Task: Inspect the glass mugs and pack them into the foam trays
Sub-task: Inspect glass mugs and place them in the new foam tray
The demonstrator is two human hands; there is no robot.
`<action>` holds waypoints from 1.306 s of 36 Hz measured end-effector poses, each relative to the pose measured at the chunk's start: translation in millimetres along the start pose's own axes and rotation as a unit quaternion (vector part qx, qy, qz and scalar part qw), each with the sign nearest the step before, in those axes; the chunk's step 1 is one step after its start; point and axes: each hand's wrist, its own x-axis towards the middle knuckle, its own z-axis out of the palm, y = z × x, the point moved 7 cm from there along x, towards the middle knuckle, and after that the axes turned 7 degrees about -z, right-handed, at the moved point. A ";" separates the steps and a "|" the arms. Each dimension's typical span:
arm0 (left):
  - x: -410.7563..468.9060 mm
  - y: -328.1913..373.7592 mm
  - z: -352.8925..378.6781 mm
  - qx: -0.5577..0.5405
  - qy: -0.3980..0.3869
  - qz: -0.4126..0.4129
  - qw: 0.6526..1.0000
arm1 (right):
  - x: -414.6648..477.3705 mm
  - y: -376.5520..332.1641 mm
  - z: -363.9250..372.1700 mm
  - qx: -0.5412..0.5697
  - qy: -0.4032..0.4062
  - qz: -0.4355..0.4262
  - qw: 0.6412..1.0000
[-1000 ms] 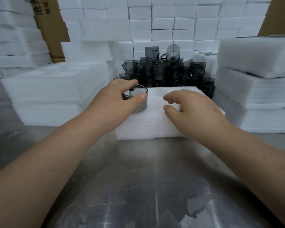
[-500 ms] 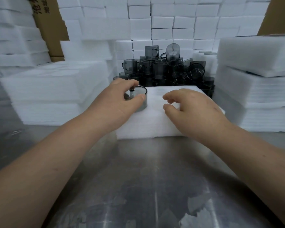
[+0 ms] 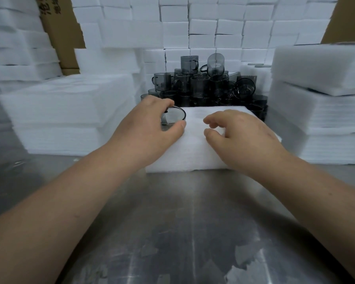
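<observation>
Mug (image 3: 173, 117) sunk lower — left hand (image 3: 150, 128) gripping; right hand (image 3: 240, 138) loose; mug pile (image 3: 203, 87) behind.

Left grip (image 3: 150, 124) clasped, right grip (image 3: 240, 136) loose

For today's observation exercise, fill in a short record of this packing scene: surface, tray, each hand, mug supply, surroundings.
surface: metal table
tray: white foam tray, lying on the table
left hand: left hand gripping a grey glass mug set into the tray's left end
right hand: right hand on the tray, holding nothing
mug supply: pile of grey mugs behind the tray
surroundings: foam stacks on both sides
</observation>
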 end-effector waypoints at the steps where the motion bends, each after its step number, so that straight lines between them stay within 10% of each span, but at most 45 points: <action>1: 0.1 -0.2 -1.0 0.006 0.009 -0.006 1.000 | 0.0 0.1 -0.2 0.001 0.000 0.001 1.000; 47: 8.0 -24.4 9.4 -0.074 -0.086 -0.094 0.989 | 0.4 -4.9 1.6 -0.011 -0.020 -0.004 1.000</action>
